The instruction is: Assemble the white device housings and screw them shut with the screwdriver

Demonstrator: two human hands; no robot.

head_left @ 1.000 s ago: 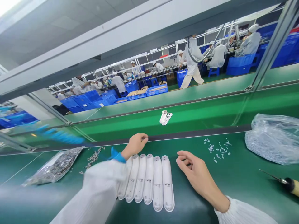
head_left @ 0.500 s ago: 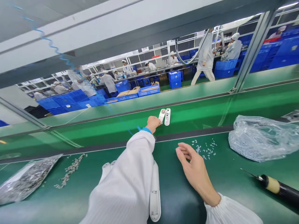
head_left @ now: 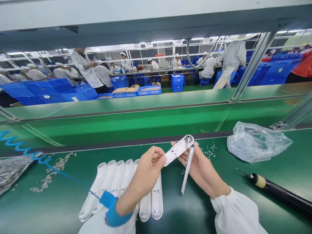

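Observation:
My left hand (head_left: 147,170), a blue strap at its wrist, pinches the lower end of a white oblong plastic housing half (head_left: 175,150) with small parts and thin wires at its rounded far end. My right hand (head_left: 202,170) is curled under that far end. Between its thumb and fingers hangs a second narrow white half (head_left: 187,172), seen nearly edge-on. Whether wires join the two halves I cannot tell. A row of several white curved plastic handles (head_left: 110,175) lies on the green bench, partly hidden behind my left forearm.
Small pale screws (head_left: 210,150) lie scattered beyond my right hand, near a clear bag of screws (head_left: 253,146). A black electric screwdriver (head_left: 280,190) lies at right. Small metal parts (head_left: 52,172) and another bag (head_left: 14,174) are at left, below a blue coiled cord (head_left: 46,161).
My left hand has come back from the green belt with the two white halves. My right hand now holds them too. The view has levelled, uncovering the row of handles.

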